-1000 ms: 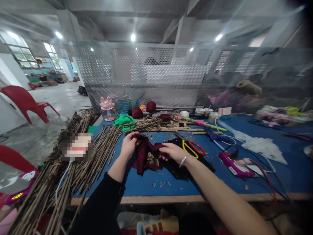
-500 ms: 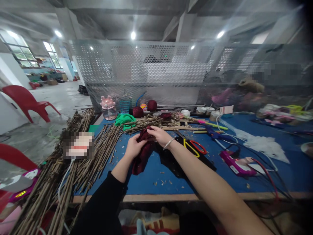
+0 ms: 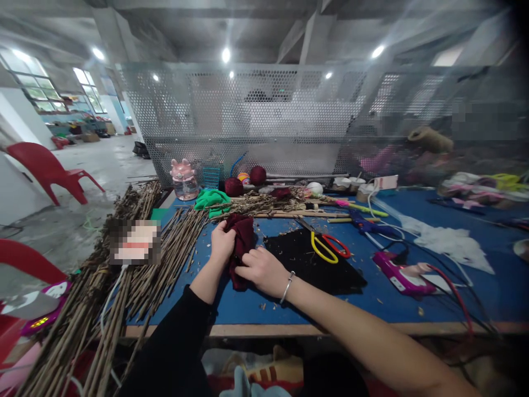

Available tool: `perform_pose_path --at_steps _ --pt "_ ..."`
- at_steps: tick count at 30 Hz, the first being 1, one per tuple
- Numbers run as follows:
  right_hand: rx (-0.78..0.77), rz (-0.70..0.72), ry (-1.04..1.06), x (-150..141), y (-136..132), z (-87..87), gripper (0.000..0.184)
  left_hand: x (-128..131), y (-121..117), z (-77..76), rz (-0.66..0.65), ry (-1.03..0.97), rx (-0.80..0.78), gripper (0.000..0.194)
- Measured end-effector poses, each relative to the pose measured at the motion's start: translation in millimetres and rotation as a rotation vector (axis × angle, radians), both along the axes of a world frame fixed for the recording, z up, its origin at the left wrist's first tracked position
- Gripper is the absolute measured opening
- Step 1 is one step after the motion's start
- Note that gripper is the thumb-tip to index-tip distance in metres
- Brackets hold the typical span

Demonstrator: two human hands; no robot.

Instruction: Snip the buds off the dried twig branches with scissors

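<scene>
A dark red cloth (image 3: 243, 234) hangs bunched between my hands above the blue tabletop (image 3: 264, 317). My left hand (image 3: 223, 241) is closed round its upper left edge. Lower down on the right side, my right hand (image 3: 262, 271) grips the same cloth with curled fingers; part of the fabric is hidden behind it. Just right of my hands lies a black cloth (image 3: 306, 259), flat on the table. Scissors with yellow and red handles (image 3: 324, 251) rest across its upper edge.
Bundles of dry sticks (image 3: 165, 259) cover the left side. Behind my hands lie a green cloth (image 3: 212, 201) and dark red balls (image 3: 258, 175). On the right are a blue glue gun (image 3: 363, 222), a purple power strip (image 3: 399, 275) with cables, and white plastic (image 3: 450, 242).
My right hand has come down from the cloth's top to its lower right side. My left hand has moved slightly up, and more of the black cloth shows.
</scene>
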State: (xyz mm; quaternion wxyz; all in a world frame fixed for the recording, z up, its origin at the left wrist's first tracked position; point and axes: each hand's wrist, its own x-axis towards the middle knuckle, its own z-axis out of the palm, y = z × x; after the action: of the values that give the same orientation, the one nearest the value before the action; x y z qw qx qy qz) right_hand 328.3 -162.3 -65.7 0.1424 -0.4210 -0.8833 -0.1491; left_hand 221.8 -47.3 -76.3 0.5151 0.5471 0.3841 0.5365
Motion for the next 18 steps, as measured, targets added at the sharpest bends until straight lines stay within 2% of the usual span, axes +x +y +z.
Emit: perform_pose_path --at_steps 3,6,8,13,16,18 --pt "0.003 -0.050 0.098 1 14 4.1 0.018 -1 -1 2.2 -0.107 -0.021 -0.010 0.031" --pt "-0.025 -0.198 0.393 6 31 8.8 0.013 -1 -4 5.8 -0.279 -0.022 -0.010 0.029" --pt "-0.083 -0.266 0.629 9 41 10.2 0.013 -2 -7 8.2 -0.349 0.014 -0.002 0.026" --pt "-0.369 -0.319 1.183 10 61 2.0 0.003 -7 -12 10.6 -0.348 0.181 0.151 0.024" --pt "-0.459 -0.319 1.283 18 67 -2.8 0.008 -6 -12 7.2 -0.373 0.270 0.229 0.028" --pt "-0.506 -0.293 1.323 31 68 -2.6 0.014 -4 -9 3.5 -0.320 0.288 0.234 0.029"
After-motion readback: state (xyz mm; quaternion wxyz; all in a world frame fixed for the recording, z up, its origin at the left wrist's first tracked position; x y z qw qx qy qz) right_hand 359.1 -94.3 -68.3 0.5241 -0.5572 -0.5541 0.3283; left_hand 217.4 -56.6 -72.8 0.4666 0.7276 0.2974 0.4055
